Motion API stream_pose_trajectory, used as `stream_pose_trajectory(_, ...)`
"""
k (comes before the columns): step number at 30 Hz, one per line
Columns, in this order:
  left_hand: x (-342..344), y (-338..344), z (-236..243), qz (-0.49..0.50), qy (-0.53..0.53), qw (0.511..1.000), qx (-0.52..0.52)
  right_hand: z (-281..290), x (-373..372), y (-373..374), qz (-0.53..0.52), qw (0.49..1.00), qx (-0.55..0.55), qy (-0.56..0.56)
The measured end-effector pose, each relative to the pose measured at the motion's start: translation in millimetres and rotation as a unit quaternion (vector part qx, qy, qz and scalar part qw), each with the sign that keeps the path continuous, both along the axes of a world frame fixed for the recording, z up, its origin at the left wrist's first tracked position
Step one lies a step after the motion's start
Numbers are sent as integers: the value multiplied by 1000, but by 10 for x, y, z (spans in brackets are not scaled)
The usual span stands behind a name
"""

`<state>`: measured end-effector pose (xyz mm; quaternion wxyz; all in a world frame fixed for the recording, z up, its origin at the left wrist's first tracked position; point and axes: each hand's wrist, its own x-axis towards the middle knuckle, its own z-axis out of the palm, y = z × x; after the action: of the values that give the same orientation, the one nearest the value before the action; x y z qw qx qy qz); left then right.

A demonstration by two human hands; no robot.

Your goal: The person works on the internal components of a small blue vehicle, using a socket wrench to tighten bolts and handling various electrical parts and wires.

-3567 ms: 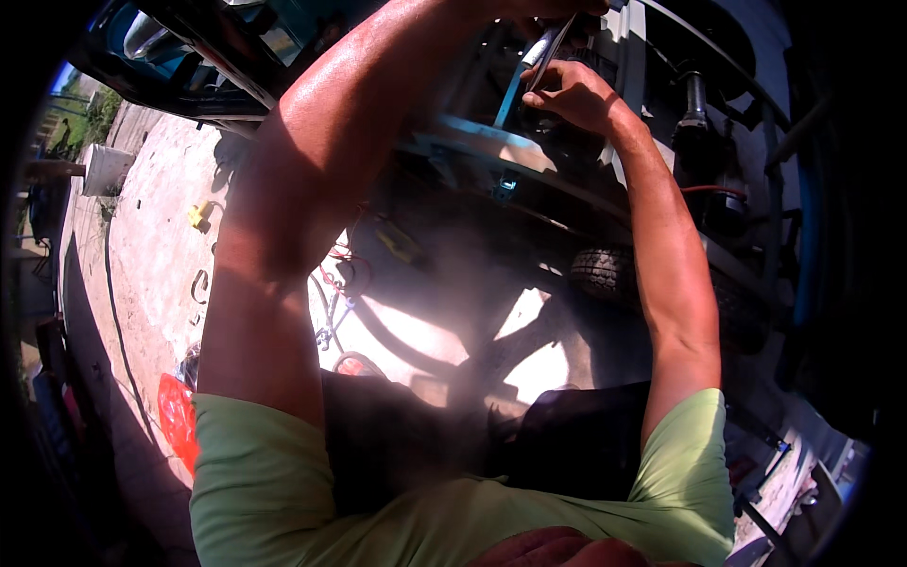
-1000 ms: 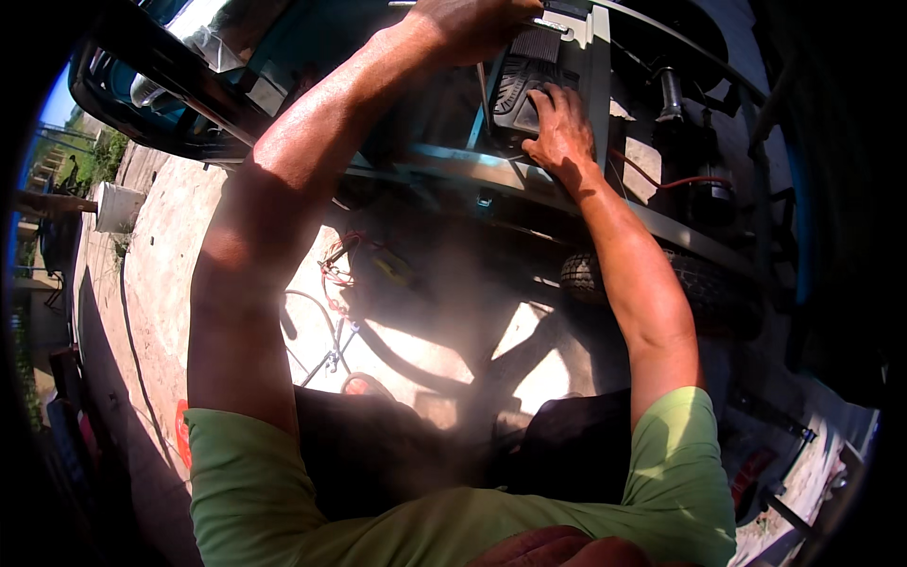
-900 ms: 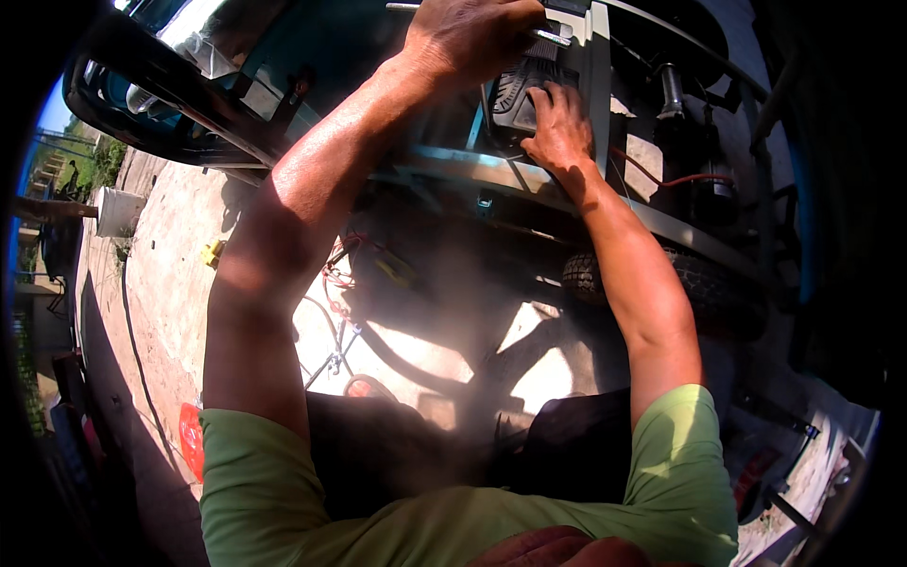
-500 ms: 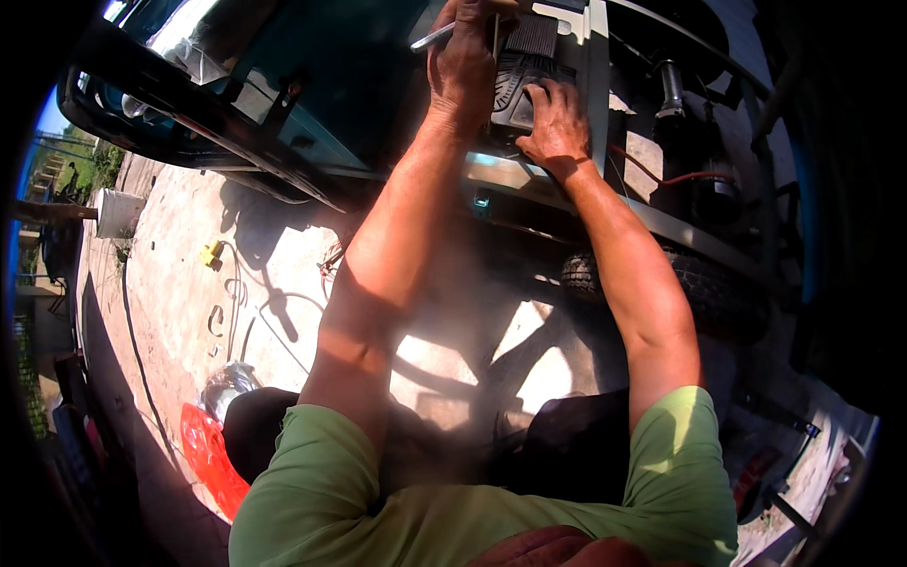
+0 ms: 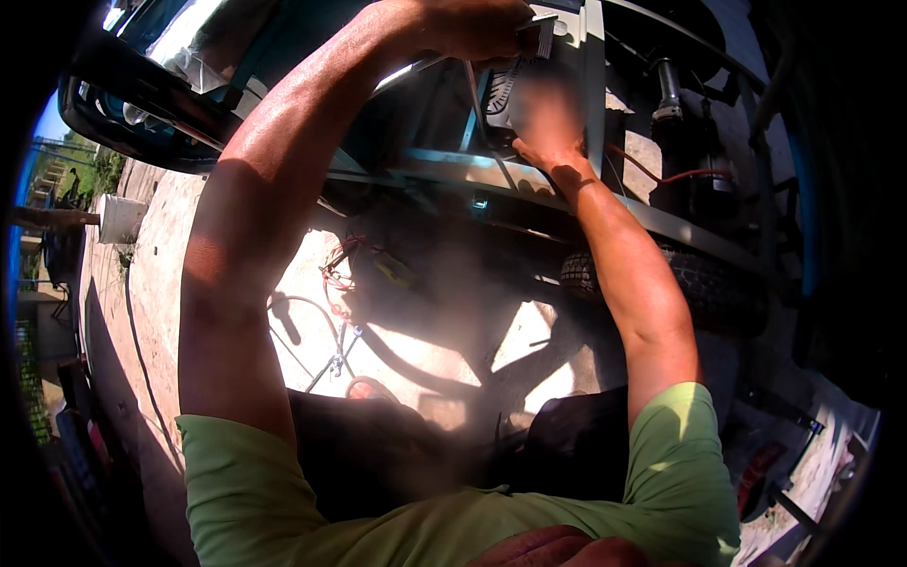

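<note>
My left hand is at the top of the picture, closed around a silver metal bar that slants down to the left of it. Beneath and right of it lies a black ridged part inside a pale-blue and grey metal frame. My right hand is over that black part, its fingers smeared by blur, so whether they are open or closed is unclear. A thin upright rod stands between my two hands.
Around the frame are a tyre, a metal cylinder and a red hose. Tangled cables lie on the concrete floor below. A white bucket is at the far left.
My left hand and arm swung inward, then back up and out leftward with the bar. My right hand dropped from the upper tool onto the black part and stayed near it.
</note>
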<state>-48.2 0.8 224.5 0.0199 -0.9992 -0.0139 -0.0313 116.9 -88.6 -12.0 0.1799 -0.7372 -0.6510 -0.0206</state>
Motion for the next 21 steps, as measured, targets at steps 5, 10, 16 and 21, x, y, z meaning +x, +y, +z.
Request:
stream_pose_trajectory(5,119,-351,-353,-46,-310,942,120,-2,-1,15,-2,1000,9,-23)
stream_pose_trajectory(10,238,-410,-777,104,-536,837,-20,-46,36,33,13,999,20,-28)
stream_pose_trajectory(16,181,-269,-831,49,-536,398,-743,-64,52,-11,19,999,40,-8)
stream_pose_trajectory(21,-41,-177,-461,336,-376,498,-705,-33,32,-12,8,999,32,-23)
